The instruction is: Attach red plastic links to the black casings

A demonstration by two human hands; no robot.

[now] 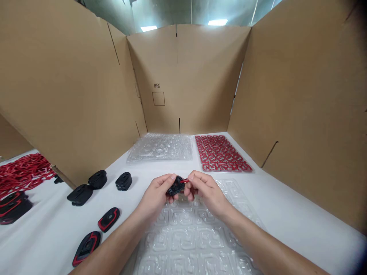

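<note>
My left hand point(160, 189) grips a small black plastic part point(175, 187), thumb on top and fingers curled beneath. Close beside it, my right hand point(205, 191) pinches a thin red strip point(184, 180) whose end meets the black part's edge. Whether the strip sits in the part or only touches it, I cannot tell. Both hands are above a clear moulded plastic tray point(183, 238) with rows of shaped recesses. To the left lie two black parts with red trim, one nearer the hands point(109, 219) and a larger one point(86, 248) partly behind my left forearm.
Black parts point(124, 181) stand in small stacks at left, near a heap of red strips point(27, 172). Behind are stacked clear trays point(162, 148) and a tray filled with red pieces point(222, 153). Cardboard walls point(195, 84) enclose the white table point(289, 214).
</note>
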